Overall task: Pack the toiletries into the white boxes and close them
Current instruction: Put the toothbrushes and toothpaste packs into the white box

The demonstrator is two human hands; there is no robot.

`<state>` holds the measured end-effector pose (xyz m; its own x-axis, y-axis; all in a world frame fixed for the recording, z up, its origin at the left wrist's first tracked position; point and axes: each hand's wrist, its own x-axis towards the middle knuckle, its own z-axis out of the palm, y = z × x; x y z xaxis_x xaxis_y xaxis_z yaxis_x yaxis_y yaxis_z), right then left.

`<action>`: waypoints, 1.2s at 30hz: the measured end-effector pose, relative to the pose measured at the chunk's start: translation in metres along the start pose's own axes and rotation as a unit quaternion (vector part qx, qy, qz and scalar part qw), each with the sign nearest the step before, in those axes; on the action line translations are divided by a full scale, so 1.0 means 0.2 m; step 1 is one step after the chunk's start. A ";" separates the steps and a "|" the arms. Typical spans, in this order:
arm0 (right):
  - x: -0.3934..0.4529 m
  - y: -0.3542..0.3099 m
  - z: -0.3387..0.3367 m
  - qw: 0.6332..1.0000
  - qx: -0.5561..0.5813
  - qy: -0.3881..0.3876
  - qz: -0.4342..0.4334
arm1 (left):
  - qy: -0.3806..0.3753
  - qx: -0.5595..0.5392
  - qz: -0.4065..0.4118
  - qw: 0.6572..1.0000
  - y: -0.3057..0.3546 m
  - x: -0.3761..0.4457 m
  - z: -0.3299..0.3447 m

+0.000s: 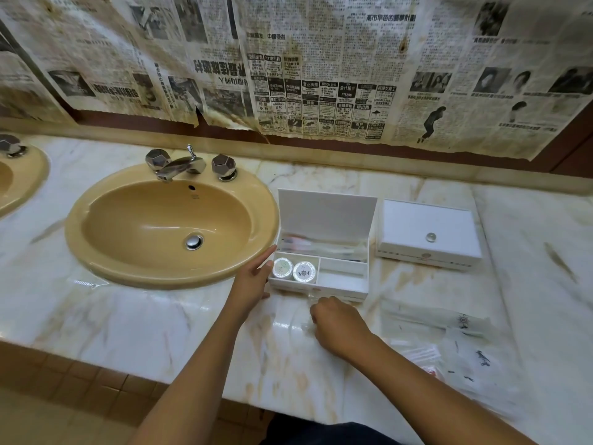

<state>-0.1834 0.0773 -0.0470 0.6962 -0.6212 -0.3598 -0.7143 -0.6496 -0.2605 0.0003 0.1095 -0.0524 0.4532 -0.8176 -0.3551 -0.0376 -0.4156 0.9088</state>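
Head view: the right hand (337, 322), fingers curled under and hidden, may pinch a blurred clear packet; its grip is unclear. The left hand (253, 281), fingers straight, touches the open white box (321, 274). Beyond sits a closed white box (428, 234).

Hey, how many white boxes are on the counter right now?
2. The open box sits just right of the sink, lid up, with the left hand against its side. The closed box lies to its right, further back.
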 end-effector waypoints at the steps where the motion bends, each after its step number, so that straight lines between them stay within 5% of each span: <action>1: 0.00 0.00 -0.01 1.000 0.007 0.000 -0.002 | 0.001 -0.002 -0.001 1.000 0.00 0.00 0.00; 18: 0.04 -0.03 -0.14 0.971 0.230 0.062 0.029 | -0.001 -0.006 -0.002 1.000 0.02 -0.01 0.00; 25: 0.10 0.11 -0.30 0.929 0.322 0.166 0.073 | -0.004 -0.013 -0.003 1.000 0.03 -0.02 0.00; 36: 0.14 0.17 -0.34 0.976 0.113 0.140 0.119 | -0.001 -0.005 -0.006 1.000 0.02 -0.01 0.00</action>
<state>-0.1830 0.0086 -0.0051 0.4780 -0.8588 -0.1843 -0.8341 -0.3780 -0.4017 -0.0003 0.1097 -0.0484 0.4515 -0.8134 -0.3667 -0.0240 -0.4219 0.9063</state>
